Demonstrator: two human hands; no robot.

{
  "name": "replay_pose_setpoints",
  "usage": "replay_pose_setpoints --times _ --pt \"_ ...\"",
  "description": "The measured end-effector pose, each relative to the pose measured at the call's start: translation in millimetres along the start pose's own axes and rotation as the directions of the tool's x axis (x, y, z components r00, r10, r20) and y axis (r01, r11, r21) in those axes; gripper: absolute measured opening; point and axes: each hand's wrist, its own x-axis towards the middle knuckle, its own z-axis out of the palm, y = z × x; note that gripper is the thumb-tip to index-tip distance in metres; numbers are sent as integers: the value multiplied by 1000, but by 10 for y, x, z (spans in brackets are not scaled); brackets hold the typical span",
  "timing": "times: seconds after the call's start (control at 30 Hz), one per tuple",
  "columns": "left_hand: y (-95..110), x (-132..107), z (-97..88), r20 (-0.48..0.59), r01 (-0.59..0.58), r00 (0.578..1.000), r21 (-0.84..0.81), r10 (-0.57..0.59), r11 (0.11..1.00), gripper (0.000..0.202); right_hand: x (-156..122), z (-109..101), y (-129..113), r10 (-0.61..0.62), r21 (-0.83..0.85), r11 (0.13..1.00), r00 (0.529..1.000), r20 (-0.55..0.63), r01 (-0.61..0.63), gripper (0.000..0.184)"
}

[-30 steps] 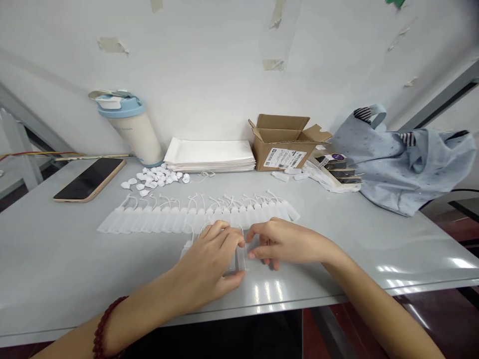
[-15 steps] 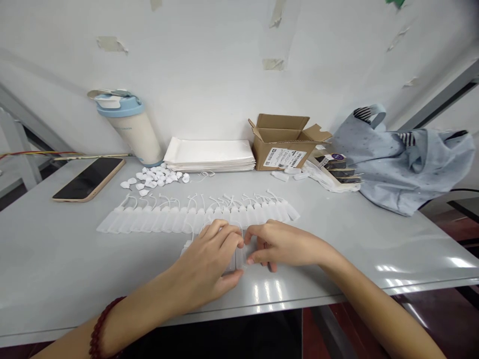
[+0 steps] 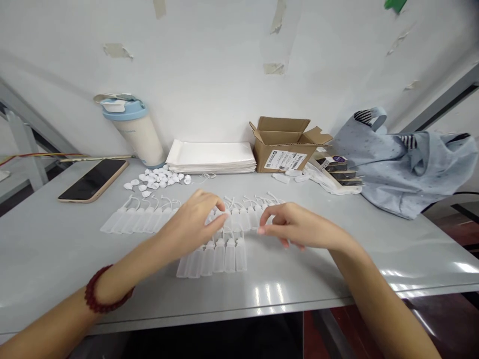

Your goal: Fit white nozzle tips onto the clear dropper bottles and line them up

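Observation:
A long row of small translucent plastic bottles point(image 3: 138, 219) with tethered caps lies across the grey table point(image 3: 56, 259). A short second row of several bottles point(image 3: 215, 257) lies nearer to me. My left hand point(image 3: 194, 219) hovers over the middle of the long row, fingers curled with the tips pinched at a bottle there. My right hand point(image 3: 290, 227) is just to the right, fingers loosely bent, index and thumb close together near the row's right part. Whether either hand holds a bottle is hidden.
A pile of small white caps point(image 3: 157, 178) lies behind the rows. Further back stand a blue-lidded tumbler point(image 3: 134, 130), a phone point(image 3: 93, 180), a stack of white paper bags point(image 3: 211, 155), an open cardboard box point(image 3: 284, 144), dark packets point(image 3: 339, 172) and a blue cloth bag point(image 3: 404, 159).
Both hands have lifted off the short front row and moved away from me to the long row. The front row of bottles now lies uncovered.

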Motion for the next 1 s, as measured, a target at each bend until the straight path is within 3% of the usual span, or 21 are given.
replay_pose_setpoints --times 0.13,0.27,0.37,0.5,0.67,0.77,0.87,1.0 --pt "-187 225 -46 57 -9 998 35 7 999 19 71 -221 143 14 21 1000 943 -331 -7 26" --pt "-243 326 15 128 -88 988 38 82 995 29 180 -389 355 51 34 999 803 -593 -38 21" --pt "-241 353 61 165 -126 979 41 117 991 34 234 -459 479 58 41 998 725 -686 -42 21" --pt "-223 365 72 198 -153 970 40 142 987 35 317 -504 618 34 15 999 658 -753 -35 22" --pt "-214 367 76 205 -159 967 38 148 986 33 463 -601 855 -79 -139 988 562 -823 -65 19" --pt "-226 368 99 203 -167 967 36 156 985 33 558 -654 981 -212 -294 954 571 -794 -55 17" --pt "-240 368 117 199 -175 966 33 165 984 32 668 -651 1056 -329 -430 903 632 -702 -8 19" --pt "-241 368 116 193 -174 967 27 166 984 31 796 -594 1118 -398 -537 843 702 -590 27 23"
